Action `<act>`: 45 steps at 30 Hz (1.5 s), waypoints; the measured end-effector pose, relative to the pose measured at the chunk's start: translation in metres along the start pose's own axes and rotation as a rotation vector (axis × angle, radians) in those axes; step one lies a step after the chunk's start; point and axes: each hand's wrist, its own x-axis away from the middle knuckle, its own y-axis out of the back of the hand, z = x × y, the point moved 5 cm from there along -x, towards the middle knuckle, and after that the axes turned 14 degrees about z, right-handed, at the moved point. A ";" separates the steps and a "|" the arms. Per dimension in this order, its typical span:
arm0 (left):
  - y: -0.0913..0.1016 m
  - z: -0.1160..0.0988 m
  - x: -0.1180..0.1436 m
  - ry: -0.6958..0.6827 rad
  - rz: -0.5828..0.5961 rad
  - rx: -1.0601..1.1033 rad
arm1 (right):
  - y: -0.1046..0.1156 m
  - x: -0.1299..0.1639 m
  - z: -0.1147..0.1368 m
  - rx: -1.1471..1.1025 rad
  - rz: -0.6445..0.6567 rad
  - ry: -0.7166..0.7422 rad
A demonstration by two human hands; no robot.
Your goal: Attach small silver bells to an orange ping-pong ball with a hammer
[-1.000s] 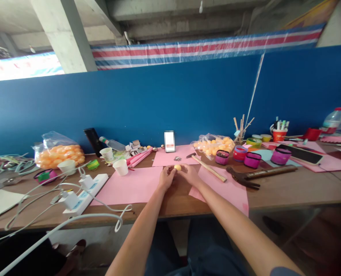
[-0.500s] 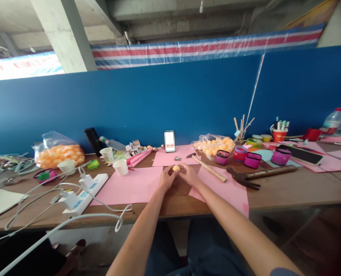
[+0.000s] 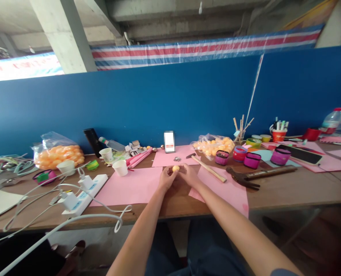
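Note:
A yellow-orange ping-pong ball is held at the fingertips of both hands, just over the near middle of the table. My left hand grips it from the left, thumb and fingers curled in. From the other side my right hand closes its fingertips by the ball. The undersides of the fingers are hidden. Just beyond the hands, a small heap of metal bits lies on a pink sheet. A small hammer with a wooden handle rests right of my right hand.
Bags of orange balls stand at left and back right. A phone leans upright at the back. A claw hammer and purple wristbands lie rightward. Paper cups, a power strip and white cables are leftward.

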 end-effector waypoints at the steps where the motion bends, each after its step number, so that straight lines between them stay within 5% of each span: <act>1: 0.000 0.001 0.000 0.008 -0.002 0.013 | -0.001 0.000 0.000 -0.001 0.005 0.007; 45: 0.003 0.008 -0.002 -0.042 -0.021 0.014 | 0.001 0.001 0.005 0.266 -0.069 0.083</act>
